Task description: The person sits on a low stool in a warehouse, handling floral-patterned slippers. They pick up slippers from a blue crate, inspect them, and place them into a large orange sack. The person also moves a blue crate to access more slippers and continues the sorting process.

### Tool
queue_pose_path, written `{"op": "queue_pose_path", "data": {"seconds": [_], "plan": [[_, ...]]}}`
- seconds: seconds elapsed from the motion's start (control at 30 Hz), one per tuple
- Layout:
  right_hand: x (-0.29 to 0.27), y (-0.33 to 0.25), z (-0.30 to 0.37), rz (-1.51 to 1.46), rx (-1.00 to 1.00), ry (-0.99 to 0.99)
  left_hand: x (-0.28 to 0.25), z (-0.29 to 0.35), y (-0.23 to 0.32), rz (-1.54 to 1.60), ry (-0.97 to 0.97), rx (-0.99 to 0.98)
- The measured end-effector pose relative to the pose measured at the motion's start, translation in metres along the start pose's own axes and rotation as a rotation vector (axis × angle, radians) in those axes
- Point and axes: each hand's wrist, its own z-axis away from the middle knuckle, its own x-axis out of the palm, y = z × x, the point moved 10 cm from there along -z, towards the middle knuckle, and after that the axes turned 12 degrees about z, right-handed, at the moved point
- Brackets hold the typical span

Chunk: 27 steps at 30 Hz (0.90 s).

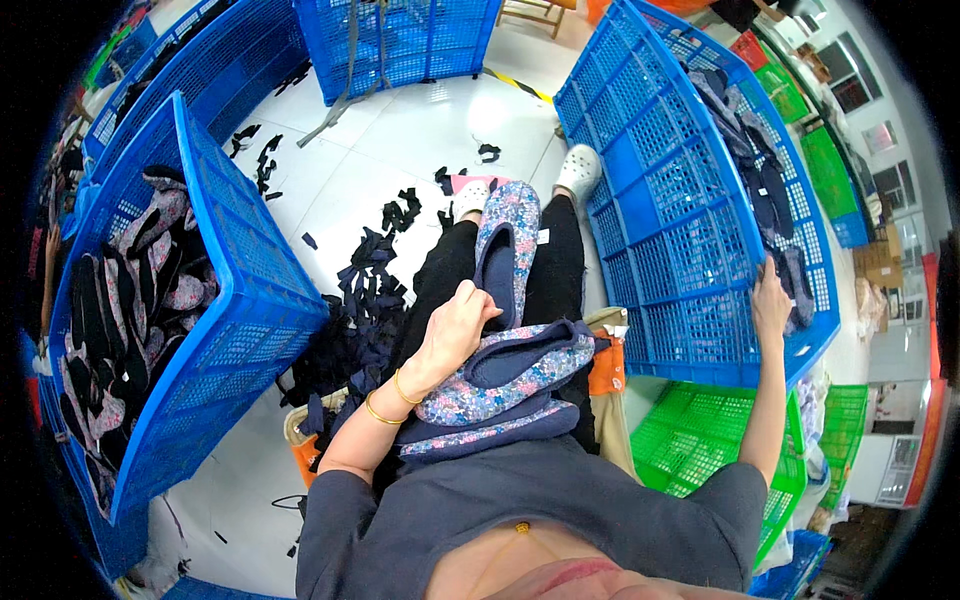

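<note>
A floral slipper (515, 215) with a dark blue lining lies along my lap, its toe pointing away from me. My left hand (455, 330) is closed on the heel end of this slipper, fingers pinched at its opening. Under and beside that hand, more floral slippers (535, 365) with navy soles are stacked across my lap. My right arm stretches out to the blue crate on the right, where my right hand (771, 305) is at its near rim, beside dark navy slippers (765, 190). Its fingertips are partly hidden, so their grip is unclear.
A blue crate (250, 250) at left holds many floral and black slippers (140, 300). The tilted blue crate (660, 180) stands close on my right, with a green crate (690, 435) nearer me. Dark fabric scraps (365, 290) litter the white floor. Another blue crate (400, 45) stands ahead.
</note>
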Motion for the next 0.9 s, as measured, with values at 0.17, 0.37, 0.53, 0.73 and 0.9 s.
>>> {"op": "queue_pose_path", "data": {"seconds": [0.17, 0.37, 0.53, 0.73, 0.9], "plan": [[0.026, 0.007, -0.022, 0.029, 0.015, -0.028, 0.003, 0.001, 0.004, 0.037, -0.048, 0.009], [0.043, -0.008, -0.069, 0.013, 0.037, -0.064, -0.003, 0.006, 0.007, 0.058, -0.032, 0.061], [0.083, -0.017, -0.132, 0.061, -0.026, -0.11, 0.007, 0.009, 0.007, 0.067, -0.181, 0.104], [-0.005, -0.132, -0.281, -0.254, 0.041, 0.022, 0.015, 0.014, 0.028, -0.057, -0.444, 0.062], [0.016, -0.192, -0.365, -0.403, -0.046, -0.012, 0.026, 0.013, 0.025, -0.144, -0.433, 0.076]]}}
